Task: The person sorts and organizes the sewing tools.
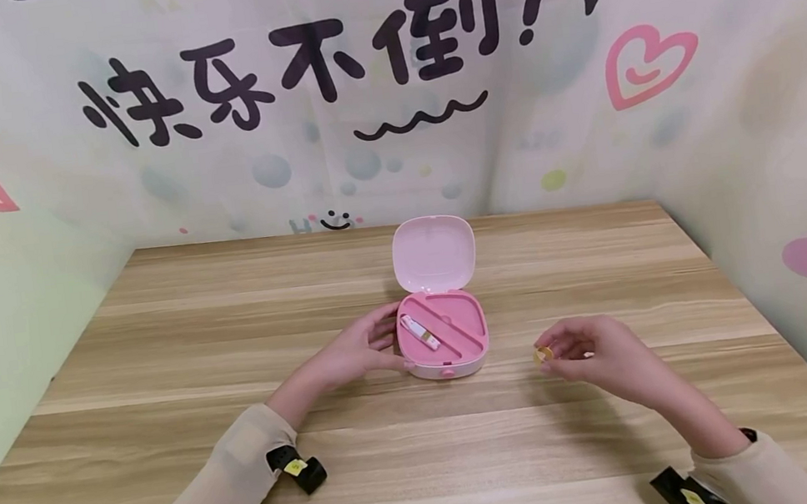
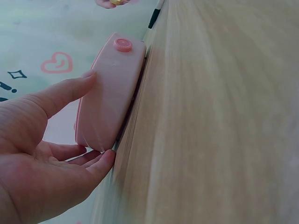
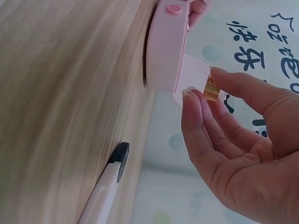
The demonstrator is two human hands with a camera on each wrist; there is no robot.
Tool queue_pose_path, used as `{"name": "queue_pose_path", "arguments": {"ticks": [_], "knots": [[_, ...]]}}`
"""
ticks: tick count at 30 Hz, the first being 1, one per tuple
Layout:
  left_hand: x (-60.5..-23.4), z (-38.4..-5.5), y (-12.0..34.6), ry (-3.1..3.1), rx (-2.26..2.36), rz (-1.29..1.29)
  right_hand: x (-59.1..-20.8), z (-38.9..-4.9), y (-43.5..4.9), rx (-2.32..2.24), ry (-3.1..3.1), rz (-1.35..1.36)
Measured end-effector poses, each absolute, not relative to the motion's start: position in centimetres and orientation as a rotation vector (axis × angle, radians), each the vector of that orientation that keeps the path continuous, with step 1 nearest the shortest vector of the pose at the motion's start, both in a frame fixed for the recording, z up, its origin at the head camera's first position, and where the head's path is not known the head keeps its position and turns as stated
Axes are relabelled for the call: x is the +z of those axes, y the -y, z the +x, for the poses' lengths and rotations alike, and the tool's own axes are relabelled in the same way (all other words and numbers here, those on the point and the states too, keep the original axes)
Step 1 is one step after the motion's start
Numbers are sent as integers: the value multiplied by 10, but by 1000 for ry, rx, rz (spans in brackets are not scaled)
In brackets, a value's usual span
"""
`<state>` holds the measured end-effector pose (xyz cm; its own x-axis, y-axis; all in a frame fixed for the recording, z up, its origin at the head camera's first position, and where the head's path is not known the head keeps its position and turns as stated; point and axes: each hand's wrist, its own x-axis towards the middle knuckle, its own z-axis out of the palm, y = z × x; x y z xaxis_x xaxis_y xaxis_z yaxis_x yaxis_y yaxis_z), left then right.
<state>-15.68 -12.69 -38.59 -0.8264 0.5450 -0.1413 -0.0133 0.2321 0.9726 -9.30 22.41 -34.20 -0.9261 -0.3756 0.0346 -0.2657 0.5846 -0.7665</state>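
Observation:
A pink box (image 1: 448, 371) with rounded corners stands on the table, its lid (image 1: 434, 253) raised at the back. Inside lies a small white stick-shaped piece (image 1: 413, 326) with a brownish-gold band, left of a diagonal divider. My left hand (image 1: 355, 349) grips the box's left side. In the left wrist view its thumb (image 2: 70, 93) presses near the front edge while the other fingers curl behind. To the right of the box, my right hand (image 1: 605, 355) pinches a gold ring-shaped piece (image 3: 212, 89) between thumb and fingertips, above the table.
The wooden table (image 1: 198, 361) meets a printed cloth backdrop (image 1: 301, 155) behind, with cloth walls at both sides. A white shape with a black tip (image 3: 120, 156) appears low over the tabletop in the right wrist view. Dark straps (image 1: 308, 474) sit around both sleeves.

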Motion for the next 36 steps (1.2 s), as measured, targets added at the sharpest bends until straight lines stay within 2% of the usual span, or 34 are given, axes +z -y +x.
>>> {"name": "queue_pose_path", "arguments": {"ticks": [36], "knots": [[-384, -157, 127, -2047, 1627, 477, -330, -120, -167, -1281, -2655, -669]]}}
